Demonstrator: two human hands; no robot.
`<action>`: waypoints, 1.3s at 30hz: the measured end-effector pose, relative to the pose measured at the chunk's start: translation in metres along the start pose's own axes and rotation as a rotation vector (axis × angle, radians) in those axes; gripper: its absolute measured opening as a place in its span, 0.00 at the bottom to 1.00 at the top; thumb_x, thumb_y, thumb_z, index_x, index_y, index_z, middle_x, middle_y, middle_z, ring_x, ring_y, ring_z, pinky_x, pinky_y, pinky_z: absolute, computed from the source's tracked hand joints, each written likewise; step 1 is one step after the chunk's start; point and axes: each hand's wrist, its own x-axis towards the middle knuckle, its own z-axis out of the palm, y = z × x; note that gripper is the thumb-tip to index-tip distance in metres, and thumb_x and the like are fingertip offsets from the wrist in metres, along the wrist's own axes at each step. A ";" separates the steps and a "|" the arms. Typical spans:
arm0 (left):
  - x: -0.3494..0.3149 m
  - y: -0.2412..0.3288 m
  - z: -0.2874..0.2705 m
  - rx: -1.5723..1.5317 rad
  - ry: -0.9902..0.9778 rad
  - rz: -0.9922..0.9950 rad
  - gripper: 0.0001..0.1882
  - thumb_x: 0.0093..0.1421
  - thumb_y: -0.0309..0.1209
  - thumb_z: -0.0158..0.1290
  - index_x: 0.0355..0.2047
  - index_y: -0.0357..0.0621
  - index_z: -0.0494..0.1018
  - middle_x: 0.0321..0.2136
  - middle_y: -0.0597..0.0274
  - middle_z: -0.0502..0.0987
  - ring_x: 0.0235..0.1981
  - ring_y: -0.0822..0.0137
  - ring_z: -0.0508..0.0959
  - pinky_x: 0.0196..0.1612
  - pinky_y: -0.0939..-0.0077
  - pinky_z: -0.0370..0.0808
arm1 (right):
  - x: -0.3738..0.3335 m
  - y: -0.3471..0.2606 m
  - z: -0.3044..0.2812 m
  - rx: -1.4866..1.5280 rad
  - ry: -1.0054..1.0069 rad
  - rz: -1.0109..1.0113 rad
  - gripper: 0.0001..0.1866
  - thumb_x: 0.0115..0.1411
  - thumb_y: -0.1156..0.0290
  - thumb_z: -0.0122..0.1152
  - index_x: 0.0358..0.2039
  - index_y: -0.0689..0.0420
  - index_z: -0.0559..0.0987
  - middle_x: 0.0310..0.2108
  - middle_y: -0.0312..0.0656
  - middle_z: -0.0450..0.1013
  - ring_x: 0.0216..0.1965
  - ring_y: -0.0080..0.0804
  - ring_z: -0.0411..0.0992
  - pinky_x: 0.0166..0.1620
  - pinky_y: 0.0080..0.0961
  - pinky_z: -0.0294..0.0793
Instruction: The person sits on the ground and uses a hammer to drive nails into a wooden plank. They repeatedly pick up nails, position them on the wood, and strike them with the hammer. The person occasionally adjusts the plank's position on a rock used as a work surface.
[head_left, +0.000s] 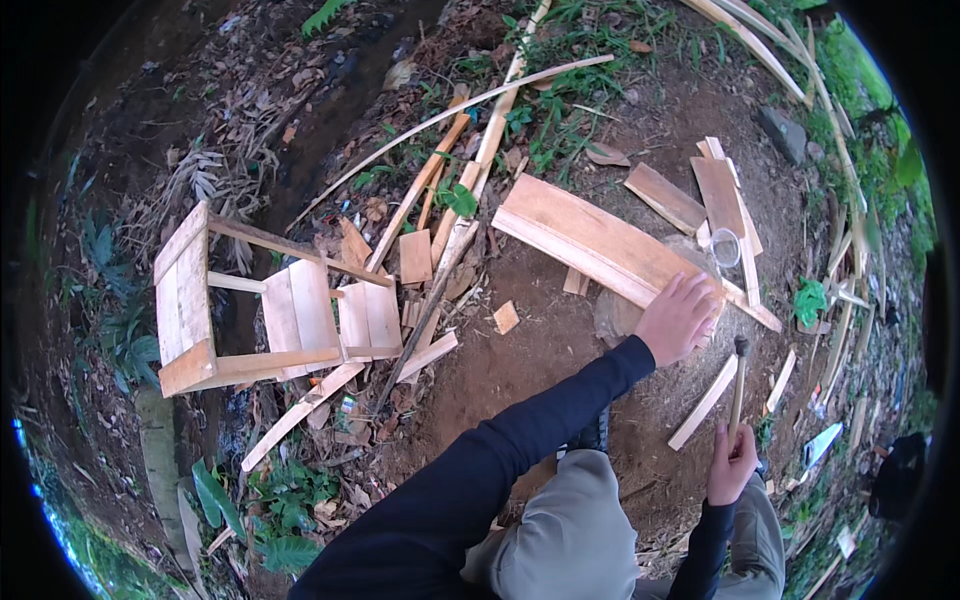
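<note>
My left hand point(680, 318) is closed over the near right end of a long wooden board assembly point(590, 232), its fingers bent across the top face. The underside of the fingers is hidden, so a nail there cannot be made out. Two pieces seem joined along their length, with a narrower strip on the near side. My right hand point(732, 465) grips the wooden handle of a hammer point(739, 390), whose dark head points up, just below the board's end and apart from it. A clear plastic cup point(725, 247) stands beyond my left hand, beside loose wood pieces.
A slatted wooden frame point(300, 318) with shelf-like panels lies at left. Short boards point(665, 198) lie beyond the cup. A loose wood strip point(703, 403) rests near the hammer. A green plastic bag point(809, 301) and a handsaw-like blade point(822, 446) are at right. Long poles point(500, 115) cross the far ground.
</note>
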 end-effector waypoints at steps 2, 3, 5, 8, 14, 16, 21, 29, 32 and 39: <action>0.003 -0.001 0.003 -0.039 0.060 0.032 0.15 0.63 0.34 0.51 0.47 0.39 0.70 0.52 0.49 0.69 0.62 0.48 0.65 0.66 0.50 0.59 | -0.002 0.010 0.007 0.056 0.007 -0.057 0.11 0.65 0.67 0.61 0.31 0.60 0.73 0.13 0.34 0.59 0.16 0.20 0.54 0.21 0.24 0.52; 0.005 -0.002 0.004 -0.103 0.109 0.064 0.15 0.61 0.32 0.52 0.45 0.39 0.71 0.52 0.49 0.69 0.60 0.47 0.65 0.64 0.51 0.61 | -0.004 0.021 0.000 0.046 0.050 -0.064 0.10 0.66 0.68 0.60 0.32 0.60 0.73 0.14 0.36 0.60 0.15 0.21 0.55 0.21 0.25 0.53; 0.007 -0.001 0.005 -0.119 0.003 0.013 0.15 0.58 0.30 0.53 0.44 0.38 0.71 0.50 0.48 0.70 0.59 0.46 0.66 0.63 0.51 0.63 | -0.005 0.006 -0.002 -0.015 -0.016 0.017 0.09 0.67 0.68 0.57 0.34 0.60 0.73 0.16 0.43 0.65 0.16 0.34 0.63 0.23 0.32 0.60; 0.008 -0.003 0.003 0.039 -0.002 0.014 0.13 0.63 0.33 0.50 0.46 0.41 0.70 0.51 0.51 0.70 0.62 0.51 0.66 0.63 0.51 0.61 | 0.003 -0.018 -0.001 -0.026 -0.111 0.008 0.09 0.69 0.68 0.52 0.35 0.61 0.73 0.18 0.51 0.68 0.20 0.50 0.72 0.26 0.39 0.67; 0.011 0.009 0.007 0.062 -0.034 -0.002 0.13 0.65 0.34 0.49 0.48 0.46 0.70 0.53 0.55 0.70 0.63 0.54 0.65 0.65 0.49 0.59 | 0.007 -0.025 -0.007 -0.114 -0.155 -0.096 0.12 0.71 0.66 0.50 0.33 0.61 0.70 0.18 0.52 0.69 0.23 0.55 0.72 0.26 0.45 0.68; 0.009 0.006 0.004 0.064 -0.034 -0.004 0.13 0.65 0.34 0.49 0.48 0.46 0.70 0.54 0.56 0.70 0.63 0.54 0.65 0.65 0.49 0.59 | 0.007 -0.037 -0.007 -0.151 -0.173 -0.139 0.13 0.71 0.65 0.50 0.32 0.60 0.68 0.17 0.52 0.68 0.21 0.55 0.72 0.25 0.45 0.67; 0.006 0.005 0.002 0.050 -0.037 -0.014 0.13 0.64 0.33 0.49 0.48 0.46 0.70 0.54 0.56 0.70 0.63 0.54 0.65 0.64 0.49 0.58 | 0.003 -0.041 -0.002 -0.254 -0.110 -0.147 0.14 0.71 0.65 0.51 0.29 0.60 0.67 0.16 0.52 0.67 0.19 0.55 0.70 0.22 0.45 0.65; 0.003 0.002 0.001 0.048 -0.038 -0.023 0.13 0.64 0.33 0.49 0.48 0.46 0.70 0.54 0.56 0.70 0.63 0.54 0.65 0.64 0.49 0.59 | 0.001 -0.053 -0.009 -0.160 -0.001 -0.242 0.11 0.71 0.68 0.48 0.33 0.62 0.69 0.14 0.52 0.64 0.16 0.54 0.69 0.21 0.42 0.64; 0.006 0.006 0.002 0.042 -0.036 -0.019 0.13 0.64 0.33 0.49 0.48 0.46 0.70 0.54 0.56 0.70 0.63 0.54 0.65 0.64 0.49 0.58 | 0.006 -0.028 -0.001 -0.362 -0.150 -0.142 0.11 0.71 0.67 0.49 0.33 0.61 0.69 0.14 0.52 0.64 0.17 0.55 0.69 0.20 0.43 0.65; 0.005 0.005 0.003 0.056 -0.037 -0.016 0.13 0.66 0.33 0.48 0.49 0.44 0.71 0.54 0.56 0.71 0.63 0.54 0.65 0.65 0.51 0.59 | -0.006 -0.023 0.005 -0.163 -0.070 -0.057 0.15 0.70 0.65 0.53 0.28 0.60 0.66 0.15 0.54 0.65 0.19 0.58 0.69 0.22 0.44 0.64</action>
